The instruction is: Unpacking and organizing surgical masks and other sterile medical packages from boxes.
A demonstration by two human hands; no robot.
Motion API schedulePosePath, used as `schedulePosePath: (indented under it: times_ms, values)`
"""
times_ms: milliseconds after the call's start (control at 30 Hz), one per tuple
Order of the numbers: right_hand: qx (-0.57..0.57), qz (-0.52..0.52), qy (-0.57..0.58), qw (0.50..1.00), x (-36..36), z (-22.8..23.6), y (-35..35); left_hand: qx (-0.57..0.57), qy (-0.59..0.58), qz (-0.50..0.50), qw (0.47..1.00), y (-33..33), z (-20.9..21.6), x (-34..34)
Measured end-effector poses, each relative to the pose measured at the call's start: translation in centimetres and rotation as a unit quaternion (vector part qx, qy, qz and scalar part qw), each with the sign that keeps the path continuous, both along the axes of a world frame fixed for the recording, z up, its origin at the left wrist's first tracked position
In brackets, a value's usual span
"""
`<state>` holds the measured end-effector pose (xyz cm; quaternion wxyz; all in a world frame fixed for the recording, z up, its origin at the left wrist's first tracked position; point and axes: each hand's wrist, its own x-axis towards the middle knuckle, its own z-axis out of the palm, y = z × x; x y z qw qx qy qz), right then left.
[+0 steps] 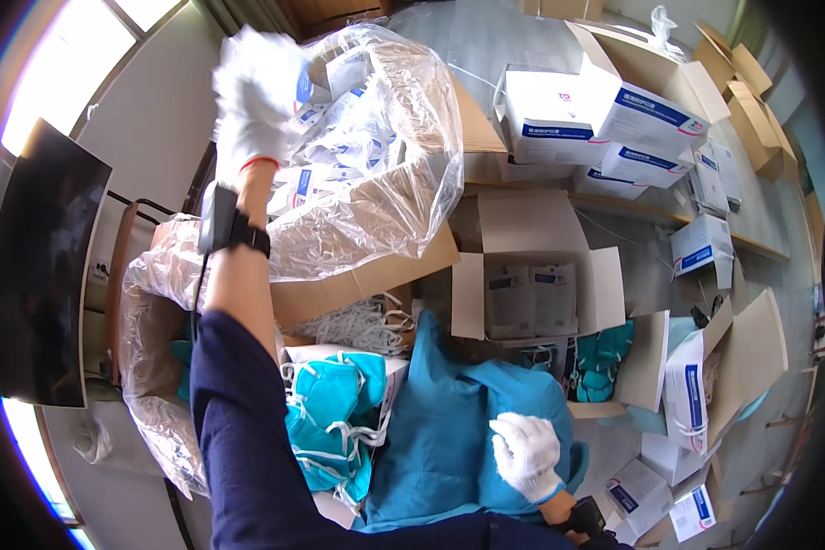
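Note:
My left hand (pixel 258 103), in a white knitted glove, reaches to the far left over a carton lined with clear plastic (pixel 431 174). Motion smears its fingers, so their grip cannot be made out. Beside it, many small white-and-blue sealed packets (pixel 353 137) fill the carton. Low over the blue cloth (pixel 440 431) on my lap is my right hand (pixel 525 456), also gloved, with fingers curled in and nothing showing in them. Between my left forearm and the cloth, turquoise face masks (pixel 335 422) with white straps lie piled in a white box.
Ahead stands an open brown carton (pixel 527 220) with flat packets inside. White-and-blue boxes (pixel 550 110) are stacked at the far right. More turquoise masks (pixel 603 362) sit in a carton right of centre. Another plastic-lined carton (pixel 151 367) and a dark screen (pixel 46 275) are at left.

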<state>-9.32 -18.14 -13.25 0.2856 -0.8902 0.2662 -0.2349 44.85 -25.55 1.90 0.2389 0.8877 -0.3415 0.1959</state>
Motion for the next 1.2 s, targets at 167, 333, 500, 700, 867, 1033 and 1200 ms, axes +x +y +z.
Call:
schedulePosePath:
  times_ms: [167, 333, 500, 700, 867, 1033, 1200]
  values:
    - [0.108, -0.05, -0.046, 0.992, 0.3, -1.3, -1.3, 0.153, 0.125, -0.144, 0.97, -4.8, -10.3, -0.5]
    - [0.525, -0.246, -0.097, 0.809, 1.9, 0.5, -7.8, 0.201, 0.327, -0.306, 0.871, -6.1, -13.0, -6.2]
    - [0.239, -0.155, 0.069, 0.956, 3.5, -10.0, -19.0, 0.234, 0.065, -0.209, 0.947, -5.5, -16.4, -6.6]
    - [0.3, -0.22, 0.279, 0.885, 9.0, -18.8, -25.1, 0.302, 0.05, -0.138, 0.942, -7.2, -16.5, -10.0]
    - [0.298, -0.259, 0.226, 0.891, 13.1, -23.6, -25.4, 0.265, -0.005, -0.168, 0.95, -6.1, -17.4, -8.4]
    - [0.271, -0.185, 0.338, 0.882, 14.4, -26.5, -25.3, 0.294, -0.043, -0.133, 0.946, -6.1, -17.7, -7.7]
    - [0.303, -0.24, 0.23, 0.893, 11.1, -30.7, -26.4, 0.242, -0.024, -0.152, 0.958, -7.5, -18.4, -8.9]
